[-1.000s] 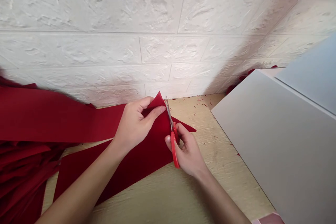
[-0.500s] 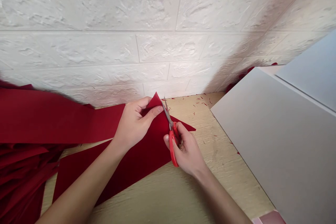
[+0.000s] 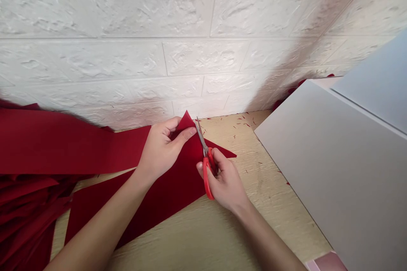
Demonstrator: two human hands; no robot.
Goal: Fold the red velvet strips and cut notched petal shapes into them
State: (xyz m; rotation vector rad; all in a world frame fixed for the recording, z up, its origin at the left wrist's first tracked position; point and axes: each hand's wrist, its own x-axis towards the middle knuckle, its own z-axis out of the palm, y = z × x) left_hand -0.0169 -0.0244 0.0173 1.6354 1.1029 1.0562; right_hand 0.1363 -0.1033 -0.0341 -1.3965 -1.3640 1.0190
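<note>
Barely anything had shifted over the last second: my 2 hands and the raised corner of the red sheet (image 3: 178,190) sat slightly farther left in the frame, though the whole view had slipped that way a little too. My left hand (image 3: 161,147), near the centre of the frame, pinched the red sheet between thumb and fingers, its corner peaking just above the thumb. From there the sheet ran toward the lower left, beneath my forearm, over the pale tabletop (image 3: 165,247). My right hand (image 3: 228,180), right of centre, was curled around the handles of the scissors (image 3: 205,152), the 2 blades slightly parted, pointing up beside my left thumb at the sheet's edge. I couldn't tell whether they were biting in. With pinch and grip unchanged, I judged the scissor work at that edge to be under way, not finished. Small red scraps (image 3: 234,136) lay right of centre; a red strip (image 3: 63,142) crossed the left side.
</note>
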